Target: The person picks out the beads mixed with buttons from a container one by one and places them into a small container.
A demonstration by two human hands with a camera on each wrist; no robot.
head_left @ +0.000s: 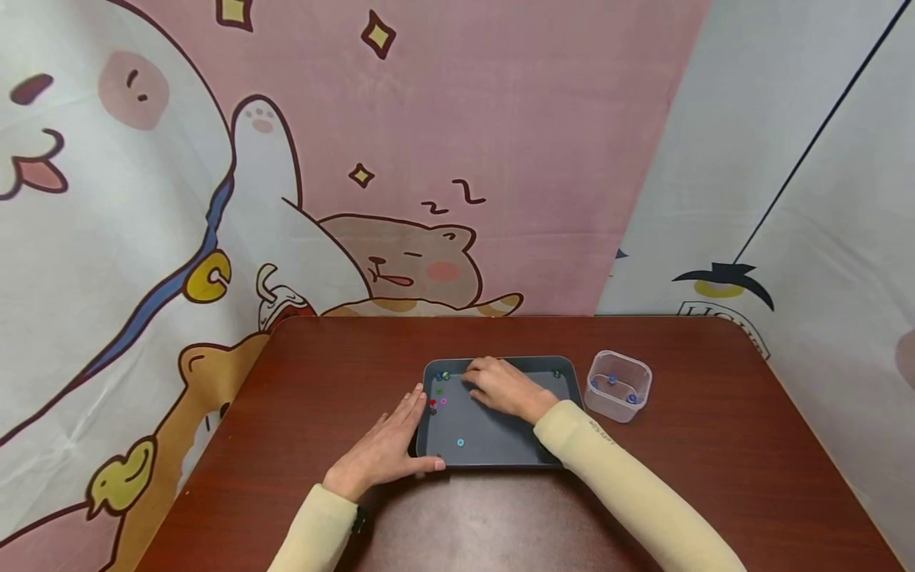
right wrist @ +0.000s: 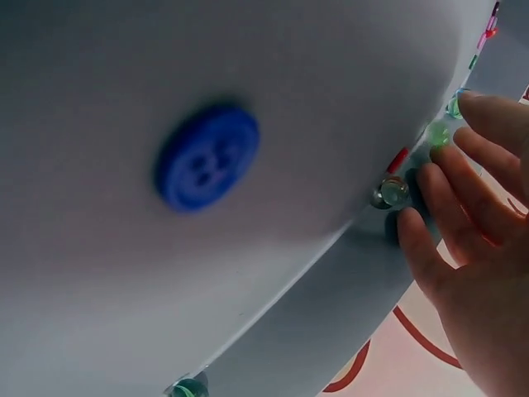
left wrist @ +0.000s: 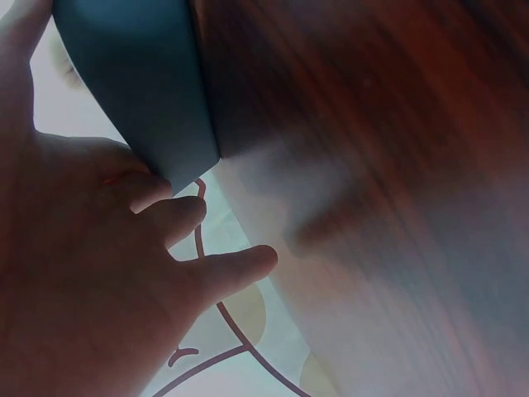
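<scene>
In the head view, the left hand [head_left: 386,441] lies with straight fingers along the left side of a grey tray [head_left: 507,441], its thumb at the near edge, bracing rather than clasping; uneven pressure there could skid or tip the tray across the table [head_left: 686,485]. The right hand [head_left: 507,389] reaches over the tray's far left part, and its low sleeve [head_left: 629,477] could drag across whatever lies beneath. A clear container [head_left: 608,413] with blue pieces [head_left: 632,399] inside stands just beside the tray's right side; it looks light, so a swing of that forearm might knock it over. In the left wrist view, the little finger sticks out from the tray's wall, suggesting a loose brace that a sudden push could defeat. In the right wrist view, the right fingers are loosely spread beside glassy marbles [right wrist: 393,192] along the tray's edge, with no pinch showing; a clumsy touch could roll these away. A blue button [right wrist: 207,157] lies on the tray floor, apart from the fingertips, where the wrist might brush it aside.
</scene>
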